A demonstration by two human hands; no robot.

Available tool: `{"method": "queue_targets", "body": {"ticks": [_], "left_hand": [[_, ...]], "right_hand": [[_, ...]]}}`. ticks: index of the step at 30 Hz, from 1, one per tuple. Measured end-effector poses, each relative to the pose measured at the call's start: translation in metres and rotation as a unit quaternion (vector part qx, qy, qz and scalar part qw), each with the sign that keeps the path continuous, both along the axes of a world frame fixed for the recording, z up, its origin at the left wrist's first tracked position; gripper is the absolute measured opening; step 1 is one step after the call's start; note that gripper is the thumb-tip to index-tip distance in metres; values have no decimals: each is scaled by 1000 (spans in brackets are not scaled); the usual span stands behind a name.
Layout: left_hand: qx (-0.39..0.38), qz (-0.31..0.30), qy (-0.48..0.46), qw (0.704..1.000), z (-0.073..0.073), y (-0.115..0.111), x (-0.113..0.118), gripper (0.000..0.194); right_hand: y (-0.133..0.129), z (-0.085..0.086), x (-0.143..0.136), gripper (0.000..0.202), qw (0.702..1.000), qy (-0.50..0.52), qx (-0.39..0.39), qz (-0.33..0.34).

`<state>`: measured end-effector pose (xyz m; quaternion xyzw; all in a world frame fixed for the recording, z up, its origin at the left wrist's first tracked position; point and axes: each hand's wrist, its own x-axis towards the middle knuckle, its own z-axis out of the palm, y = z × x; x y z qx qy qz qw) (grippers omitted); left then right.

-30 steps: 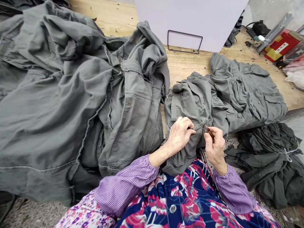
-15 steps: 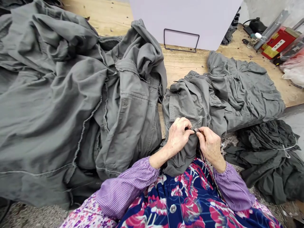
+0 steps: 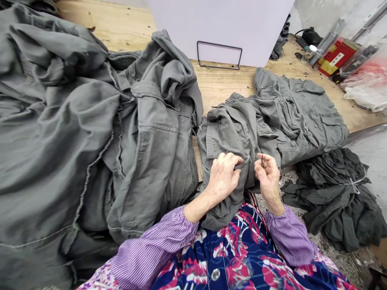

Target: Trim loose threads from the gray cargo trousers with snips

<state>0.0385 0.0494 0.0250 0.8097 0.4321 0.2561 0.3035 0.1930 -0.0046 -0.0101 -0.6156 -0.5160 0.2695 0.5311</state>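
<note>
My left hand (image 3: 223,175) lies on a grey-green cloth garment (image 3: 231,133), its thumb and forefinger apart with nothing seen between them. The other fingers bend down toward the cloth and are partly hidden. To its right, my right hand (image 3: 268,177) is raised just off the garment, palm partly turned up. Its fingers are closed around small thread snips (image 3: 262,162), of which only the dark pointed tips show. Pale loose threads stick out of the seam near my left fingertips.
A large heap of grey-green garments (image 3: 66,133) covers the left side. More folded garments (image 3: 314,104) lie on the wooden table (image 3: 211,80). A tied dark bundle (image 3: 338,197) sits low at right. Behind are a white panel (image 3: 217,24), red box (image 3: 337,56) and plastic bag (image 3: 367,86).
My hands, which met at the fingertips over the garment, have come apart. The right hand has turned palm up, showing the snips' tips; my left thumb and forefinger have parted. The view has shifted slightly right.
</note>
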Motion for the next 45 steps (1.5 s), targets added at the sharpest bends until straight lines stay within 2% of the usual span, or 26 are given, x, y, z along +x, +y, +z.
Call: {"method": "queue_targets", "body": {"ticks": [4, 7, 9, 12, 14, 16, 19, 24, 28, 32, 35, 37, 40, 42, 45], "left_hand": [[9, -23, 36, 999, 2, 1, 5, 17], [15, -18, 45, 999, 3, 0, 9, 13], [43, -17, 78, 996, 4, -1, 12, 9], [101, -24, 157, 982, 4, -2, 18, 13], [119, -23, 176, 977, 2, -2, 22, 11], [113, -19, 150, 982, 1, -1, 23, 9], [81, -27, 68, 994, 0, 0, 22, 7], [-2, -46, -25, 999, 6, -4, 18, 9], [-59, -59, -55, 995, 10, -6, 13, 8], [-124, -65, -111, 984, 8, -7, 7, 12], [-211, -51, -187, 958, 6, -8, 4, 13], [-281, -28, -257, 924, 6, -9, 2, 12], [-367, 19, -359, 858, 6, -12, 0, 12], [-396, 45, -415, 818, 7, -13, -1, 13], [-403, 74, -465, 785, 9, -13, -1, 12]], "right_hand": [[13, 8, -2, 36, 996, 84, -23, -5], [20, 11, 0, 32, 995, 81, -56, 1], [22, 10, 2, 22, 996, 68, -65, 4], [19, 6, 6, 21, 997, 62, -51, 5], [16, 5, 8, 21, 996, 77, -39, -4], [13, 6, 10, 23, 995, 90, -44, 2], [10, 11, 14, 34, 993, 83, -66, 50], [8, 18, 15, 18, 984, 114, -70, 116], [5, 19, 12, 19, 983, 133, -70, 107], [2, 15, 5, 23, 979, 162, -73, 97], [1, 12, -2, 25, 965, 233, -72, 93], [0, 11, -4, 22, 962, 249, -63, 98], [-4, 10, -4, 28, 969, 201, -52, 132], [-9, 8, -4, 30, 977, 147, -57, 143], [-14, 7, -8, 21, 988, 68, -63, 127]]}}
